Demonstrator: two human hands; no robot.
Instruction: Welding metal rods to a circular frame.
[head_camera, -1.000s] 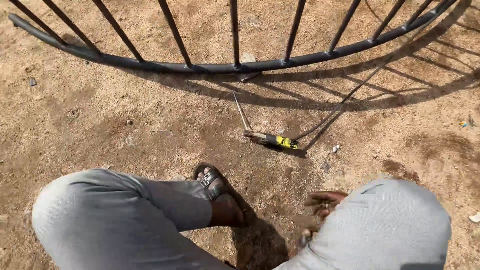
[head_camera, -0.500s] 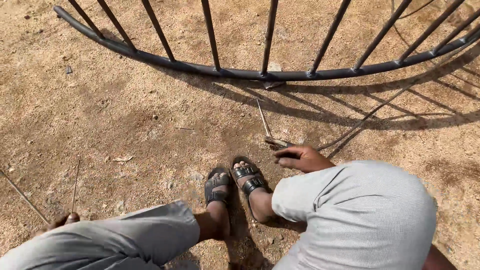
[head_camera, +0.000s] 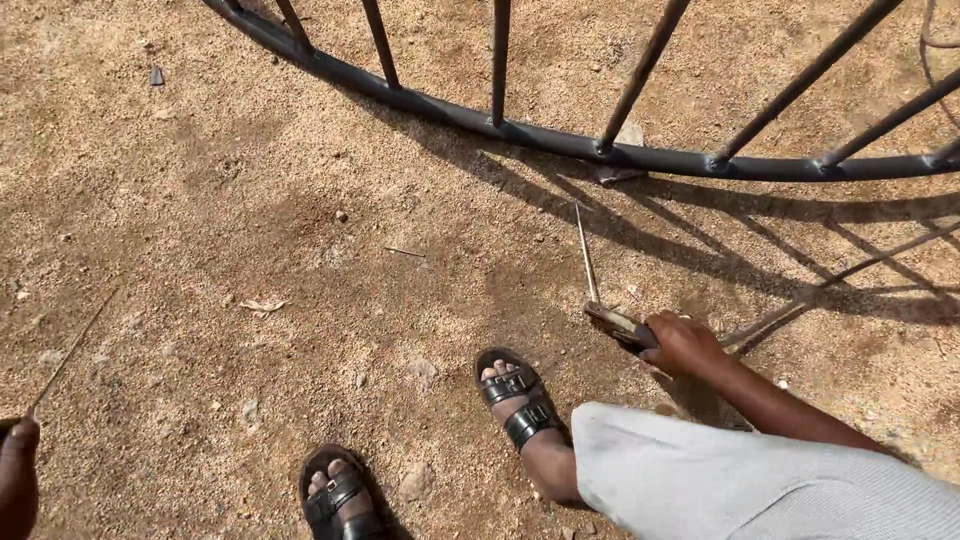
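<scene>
Right, I'm closing my right hand (head_camera: 682, 342) around the electrode holder (head_camera: 618, 325) lying on the sandy ground below the curved metal frame (head_camera: 560, 142), while my left hand (head_camera: 18, 470) is pinching a thin rod (head_camera: 68, 352); lifting it cleanly looks next.

So the curved metal frame (head_camera: 600, 150) runs across the top, bars sticking up. Right hand (head_camera: 680, 340) sits below it on the dirt, on the electrode holder (head_camera: 620, 325). Sandalled feet (head_camera: 520, 400) are lower centre, left hand (head_camera: 18, 460) far left with a thin rod (head_camera: 70, 350).
</scene>
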